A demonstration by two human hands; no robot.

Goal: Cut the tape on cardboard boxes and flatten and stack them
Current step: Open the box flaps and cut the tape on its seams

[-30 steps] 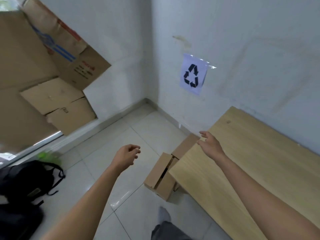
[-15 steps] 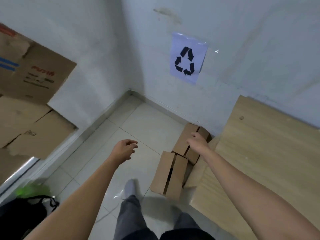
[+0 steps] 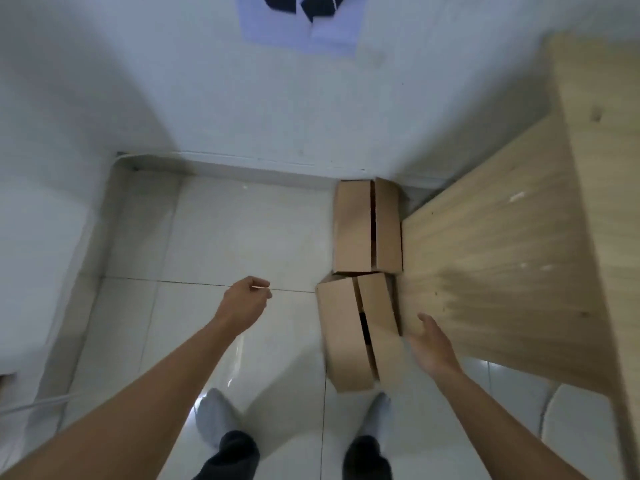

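While my right hand (image 3: 433, 348) hung spread just beside the near box (image 3: 341, 341), I thought: grab it next. My left hand (image 3: 244, 301) was curled; I couldn't tell if it held anything.

Cool, flat, rather dim indoor light. A white glare streak sits on the glossy floor (image 3: 229, 374) between the feet. Soft shadow darkens the left wall (image 3: 69, 98). Motion blur smears the table (image 3: 485, 271), sign (image 3: 301, 29) and right hand (image 3: 433, 344). Lines bow at the edges.

Matt cardboard boxes (image 3: 367, 226), glossy floor tiles (image 3: 221, 237)
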